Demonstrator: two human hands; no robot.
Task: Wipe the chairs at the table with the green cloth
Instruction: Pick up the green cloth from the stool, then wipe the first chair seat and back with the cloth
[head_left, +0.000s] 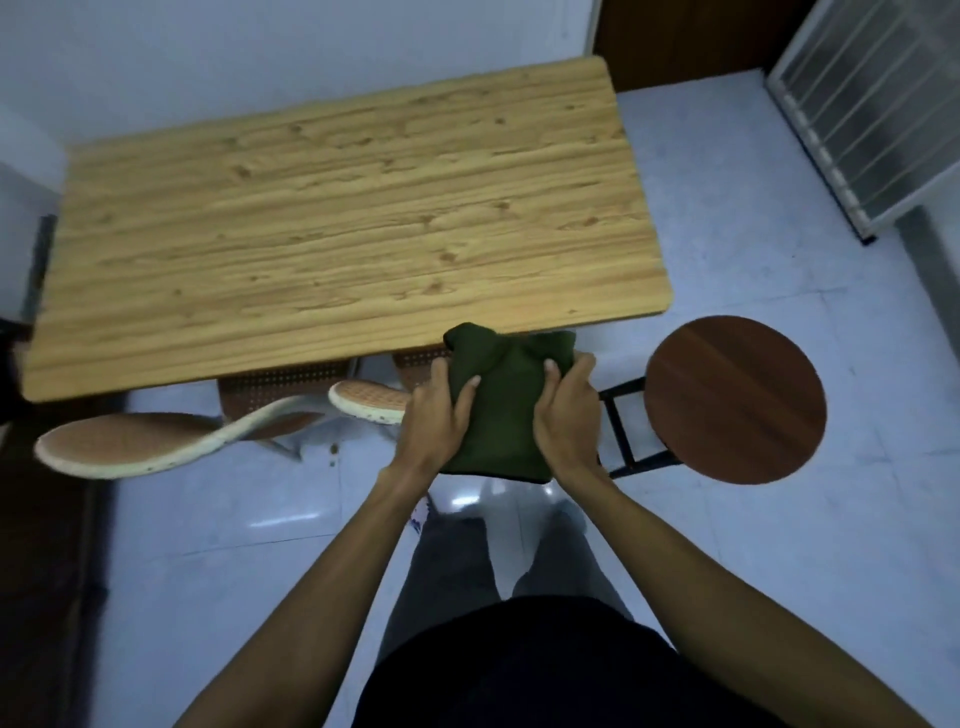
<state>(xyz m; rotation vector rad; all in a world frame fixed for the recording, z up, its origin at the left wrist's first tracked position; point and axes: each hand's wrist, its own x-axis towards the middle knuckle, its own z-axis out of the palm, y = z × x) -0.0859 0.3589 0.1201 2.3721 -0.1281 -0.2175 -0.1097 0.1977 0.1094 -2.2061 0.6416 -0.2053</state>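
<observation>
A dark green cloth (506, 410), folded, hangs in the air just in front of the wooden table's near edge (337, 358). My left hand (439, 421) grips its left side and my right hand (566, 415) grips its right side. Two chairs with perforated brown seats and curved pale-rimmed backs stand tucked under the table: one at the left (140, 447), one nearer the cloth (371, 400). A round dark-wood stool (735, 397) on a black frame stands to the right of my hands.
The pale tiled floor (753, 545) is open to the right and in front of the table. A white wire rack (872, 114) leans at the far right. A dark wooden piece (47, 545) runs along the left. My legs are below.
</observation>
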